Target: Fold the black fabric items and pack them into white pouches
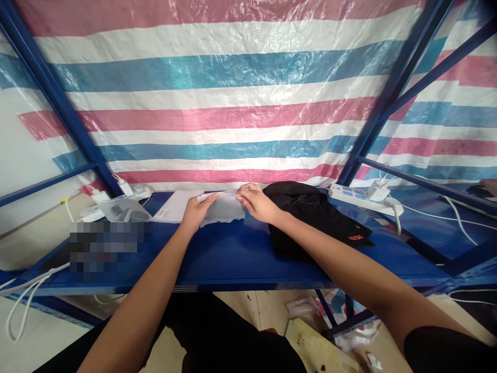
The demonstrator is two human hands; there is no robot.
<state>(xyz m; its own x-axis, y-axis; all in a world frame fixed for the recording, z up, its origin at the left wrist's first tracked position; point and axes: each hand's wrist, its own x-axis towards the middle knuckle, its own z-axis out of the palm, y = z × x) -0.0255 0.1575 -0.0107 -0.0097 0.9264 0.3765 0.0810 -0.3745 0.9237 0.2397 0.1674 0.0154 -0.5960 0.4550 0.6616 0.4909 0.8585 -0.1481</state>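
Observation:
Both hands hold a translucent whitish plastic bag by its upper edge, above the blue shelf. At the bag's left corner, my left hand pinches the edge between thumb and fingers. My right hand has its fingers closed on the right end of the same edge. The bag hangs down between them. Behind my left hand lies a white sheet or flat packet. A folded black cloth item with small orange lettering lies beside and partly under my right forearm.
A white power strip with plugs and cables sits at the right. Another strip and a clear packet are at the left. Blue metal posts frame a striped tarp. A yellow box lies below.

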